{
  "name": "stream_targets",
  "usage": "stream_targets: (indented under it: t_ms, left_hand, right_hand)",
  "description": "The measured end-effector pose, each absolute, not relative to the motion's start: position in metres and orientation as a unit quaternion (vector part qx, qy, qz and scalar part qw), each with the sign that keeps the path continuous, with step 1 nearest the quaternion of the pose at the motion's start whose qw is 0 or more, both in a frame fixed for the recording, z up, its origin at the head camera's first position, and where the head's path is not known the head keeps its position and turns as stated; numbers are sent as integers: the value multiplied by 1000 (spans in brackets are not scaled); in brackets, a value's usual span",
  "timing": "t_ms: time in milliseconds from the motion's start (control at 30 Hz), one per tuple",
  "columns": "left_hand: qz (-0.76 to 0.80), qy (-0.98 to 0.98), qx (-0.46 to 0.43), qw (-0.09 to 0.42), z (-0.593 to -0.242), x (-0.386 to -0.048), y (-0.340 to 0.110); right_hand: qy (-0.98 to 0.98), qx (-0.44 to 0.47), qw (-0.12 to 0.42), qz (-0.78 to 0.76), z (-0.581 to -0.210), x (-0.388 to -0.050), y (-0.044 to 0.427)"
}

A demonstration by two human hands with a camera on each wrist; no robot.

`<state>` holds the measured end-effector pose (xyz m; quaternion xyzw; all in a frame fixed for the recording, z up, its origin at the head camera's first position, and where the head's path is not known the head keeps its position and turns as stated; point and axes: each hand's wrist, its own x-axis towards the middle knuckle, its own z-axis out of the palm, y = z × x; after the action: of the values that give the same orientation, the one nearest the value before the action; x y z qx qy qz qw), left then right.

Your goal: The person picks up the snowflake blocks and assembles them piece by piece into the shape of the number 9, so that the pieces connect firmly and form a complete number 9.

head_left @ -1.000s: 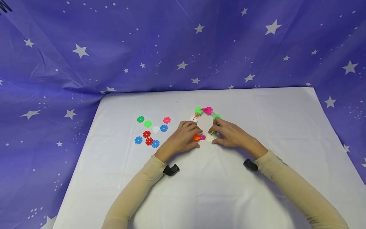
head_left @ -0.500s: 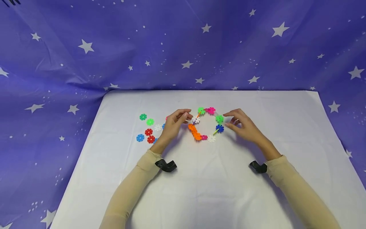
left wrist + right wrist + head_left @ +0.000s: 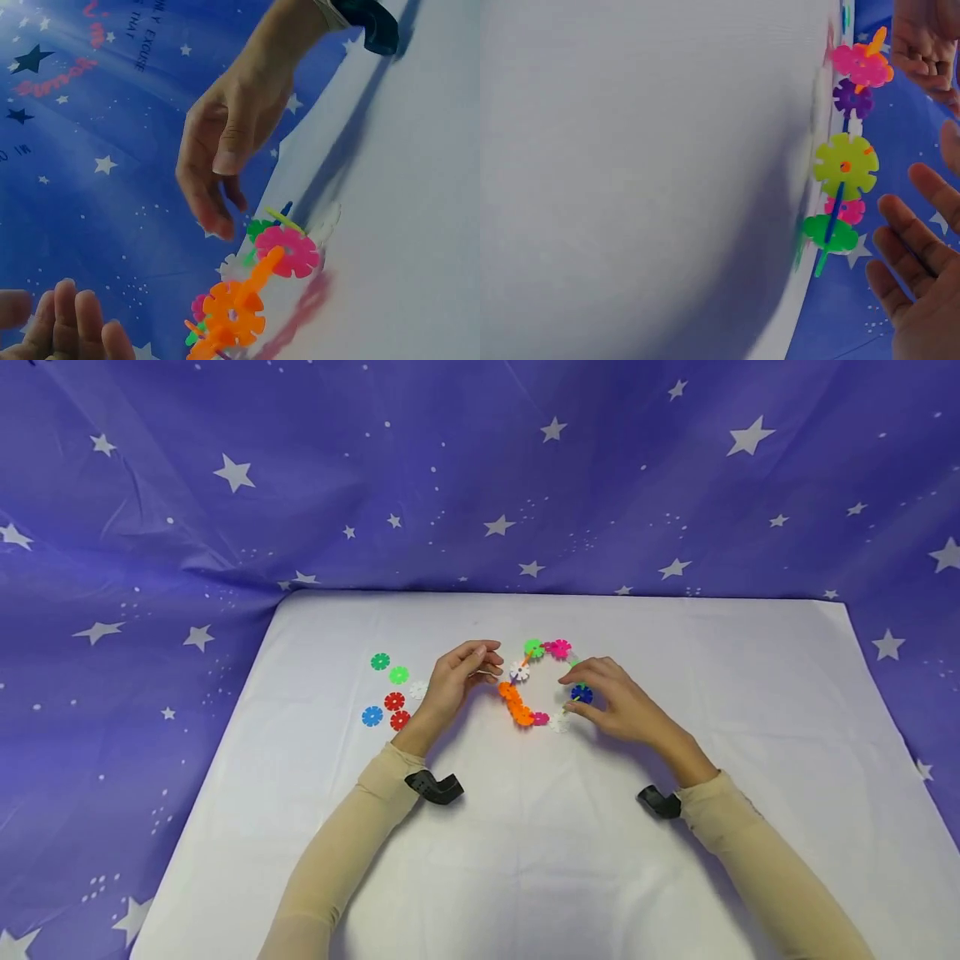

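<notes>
A ring of slotted plastic snowflake discs (image 3: 514, 703) lies on the white table, joined edge to edge in orange, white, green, pink and blue. My left hand (image 3: 453, 683) hovers just left of the ring, its fingers loosely bent and holding nothing. Over the ring's right side is my right hand (image 3: 622, 700), thumb and fingers apart around the blue disc (image 3: 581, 694). In the right wrist view a yellow disc (image 3: 846, 166) stands on the ring, and the fingers of the right hand (image 3: 922, 262) are spread apart from it.
Loose discs lie left of the left hand, among them a light green disc (image 3: 399, 675), a red disc (image 3: 394, 702) and a blue disc (image 3: 372, 716). Some are hidden by that hand. A purple starred cloth (image 3: 480, 477) hangs behind the table (image 3: 750, 693).
Both hands were at the ring's lower part one second ago. They drew apart from it, the left to the left, the right to the right. The right hand has since come back over the ring.
</notes>
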<state>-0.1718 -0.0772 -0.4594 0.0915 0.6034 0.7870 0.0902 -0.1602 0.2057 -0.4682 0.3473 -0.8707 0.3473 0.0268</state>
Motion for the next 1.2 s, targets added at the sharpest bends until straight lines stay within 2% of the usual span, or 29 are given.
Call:
stream_targets:
  t_ms: [133, 300, 500, 600, 733, 967, 1200]
  left_hand:
    - [784, 608, 82, 93, -459, -175, -78]
    - [709, 695, 71, 103, -463, -178, -79]
    - [599, 770, 51, 212, -472, -178, -79]
    - [588, 768, 79, 240, -475, -177, -79]
    - [585, 766, 121, 237, -478, -175, -76]
    - [556, 785, 163, 216, -482, -169, -70]
    - [529, 803, 198, 191, -482, -166, -72]
  right_hand:
    - [-878, 337, 17, 340, -471, -159, 206]
    - [-880, 351, 8, 321, -471, -159, 202]
    - [-889, 363, -3, 279, -473, -157, 202]
    - [-899, 356, 5, 257, -473, -157, 205]
    - [-906, 346, 18, 245, -470, -155, 203]
    - [-910, 343, -7, 233, -470, -144, 182]
    - [-912, 345, 6, 223, -478, -138, 169]
